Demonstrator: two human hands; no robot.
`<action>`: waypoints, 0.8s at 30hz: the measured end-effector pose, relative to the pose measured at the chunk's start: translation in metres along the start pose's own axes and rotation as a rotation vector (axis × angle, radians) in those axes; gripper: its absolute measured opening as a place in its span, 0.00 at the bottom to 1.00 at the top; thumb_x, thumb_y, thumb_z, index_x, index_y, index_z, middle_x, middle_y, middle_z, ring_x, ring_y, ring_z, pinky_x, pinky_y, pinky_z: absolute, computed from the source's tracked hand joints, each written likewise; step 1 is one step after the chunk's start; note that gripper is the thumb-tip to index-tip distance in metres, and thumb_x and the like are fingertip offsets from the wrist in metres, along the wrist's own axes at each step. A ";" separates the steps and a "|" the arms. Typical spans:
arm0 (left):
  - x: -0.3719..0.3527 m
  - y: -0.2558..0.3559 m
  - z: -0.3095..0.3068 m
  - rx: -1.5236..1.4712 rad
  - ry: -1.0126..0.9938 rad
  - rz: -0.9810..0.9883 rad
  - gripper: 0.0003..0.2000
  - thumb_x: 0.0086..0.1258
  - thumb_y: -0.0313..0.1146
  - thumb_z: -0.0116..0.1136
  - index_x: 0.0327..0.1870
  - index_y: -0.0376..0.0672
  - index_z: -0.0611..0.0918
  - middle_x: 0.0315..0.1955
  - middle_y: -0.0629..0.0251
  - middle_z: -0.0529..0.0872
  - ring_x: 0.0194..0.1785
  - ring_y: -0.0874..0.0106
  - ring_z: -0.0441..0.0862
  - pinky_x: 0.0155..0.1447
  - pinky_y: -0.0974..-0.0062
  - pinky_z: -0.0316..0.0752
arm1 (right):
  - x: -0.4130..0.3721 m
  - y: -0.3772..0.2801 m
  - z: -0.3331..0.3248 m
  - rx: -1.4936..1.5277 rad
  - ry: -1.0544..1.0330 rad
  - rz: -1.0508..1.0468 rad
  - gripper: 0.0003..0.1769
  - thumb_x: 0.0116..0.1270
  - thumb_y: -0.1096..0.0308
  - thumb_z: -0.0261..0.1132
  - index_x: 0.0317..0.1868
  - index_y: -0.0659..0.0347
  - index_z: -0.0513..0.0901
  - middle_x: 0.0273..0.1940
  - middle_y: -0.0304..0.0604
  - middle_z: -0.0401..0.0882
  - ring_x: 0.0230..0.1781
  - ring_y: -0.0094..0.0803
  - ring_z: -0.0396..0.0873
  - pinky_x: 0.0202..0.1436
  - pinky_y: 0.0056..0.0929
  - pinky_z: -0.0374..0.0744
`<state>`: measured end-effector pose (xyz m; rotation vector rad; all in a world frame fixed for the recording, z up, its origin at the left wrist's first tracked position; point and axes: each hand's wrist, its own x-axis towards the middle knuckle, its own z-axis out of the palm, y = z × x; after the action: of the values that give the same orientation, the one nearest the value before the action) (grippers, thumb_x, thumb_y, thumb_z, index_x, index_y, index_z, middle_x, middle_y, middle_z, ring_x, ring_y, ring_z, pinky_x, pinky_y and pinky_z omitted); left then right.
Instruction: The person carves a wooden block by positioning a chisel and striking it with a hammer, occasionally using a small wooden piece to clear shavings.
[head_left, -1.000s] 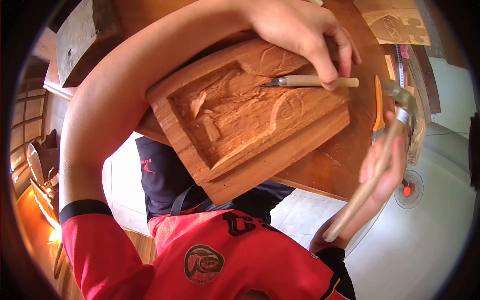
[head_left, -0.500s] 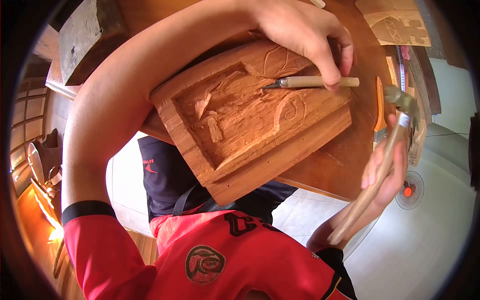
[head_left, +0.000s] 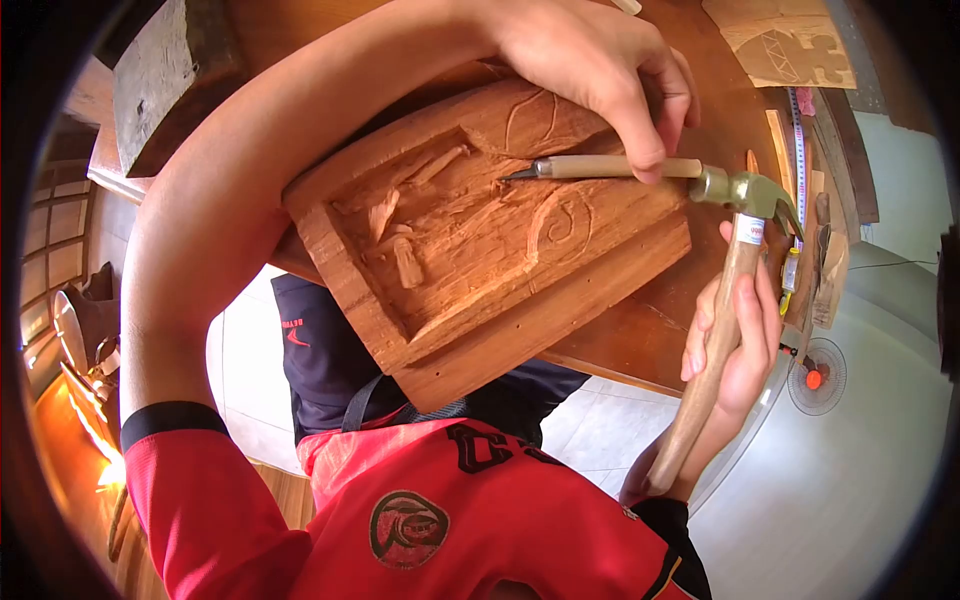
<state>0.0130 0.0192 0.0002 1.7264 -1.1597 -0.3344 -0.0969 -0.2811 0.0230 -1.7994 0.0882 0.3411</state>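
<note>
My left arm curls round a carved wooden block (head_left: pixel 560 300), and my left hand (head_left: pixel 600 80) is closed on the handle of a chisel (head_left: pixel 600 167). The chisel's blade tip rests in the block's recess, where curled wood shavings (head_left: pixel 408 262) lie. Scroll lines are cut into the block beside the recess. My right hand (head_left: pixel 745 345) grips the wooden handle of a claw hammer (head_left: pixel 750 195). The hammer's metal head meets the butt end of the chisel handle.
Beneath the block is a brown wooden table (head_left: pixel 640 335). A heavy dark block (head_left: pixel 165 85) stands at upper left. At upper right are a board with a drawn pattern (head_left: pixel 790 55) and a measuring tape (head_left: pixel 799 150). A fan (head_left: pixel 815 378) stands beyond the table.
The hammer has swung left from beyond the table's tools to the chisel's end, my right hand moving with it. The block and chisel appear shifted slightly left in view.
</note>
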 end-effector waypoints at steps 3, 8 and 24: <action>-0.002 0.011 -0.009 -0.063 -0.068 -0.089 0.23 0.58 0.51 0.72 0.44 0.38 0.88 0.67 0.45 0.75 0.69 0.53 0.75 0.72 0.57 0.69 | 0.004 0.004 -0.022 0.185 0.052 -0.072 0.29 0.87 0.59 0.42 0.79 0.68 0.61 0.25 0.39 0.71 0.08 0.22 0.64 0.08 0.22 0.69; 0.001 -0.005 -0.004 -0.061 -0.026 -0.015 0.24 0.56 0.52 0.73 0.41 0.38 0.89 0.65 0.48 0.77 0.67 0.54 0.77 0.70 0.59 0.71 | -0.004 0.004 0.006 0.019 0.039 -0.002 0.29 0.88 0.57 0.41 0.80 0.67 0.60 0.25 0.38 0.71 0.08 0.20 0.65 0.06 0.21 0.70; 0.024 -0.051 -0.001 0.043 -0.028 0.010 0.15 0.76 0.32 0.43 0.50 0.35 0.82 0.56 0.54 0.81 0.60 0.60 0.76 0.69 0.62 0.68 | -0.005 -0.004 0.003 0.103 -0.006 0.040 0.29 0.85 0.59 0.50 0.77 0.70 0.66 0.25 0.41 0.73 0.08 0.22 0.64 0.09 0.24 0.69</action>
<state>0.0536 0.0025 -0.0352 1.7579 -1.2037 -0.3308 -0.1014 -0.2779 0.0277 -1.6960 0.1354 0.3641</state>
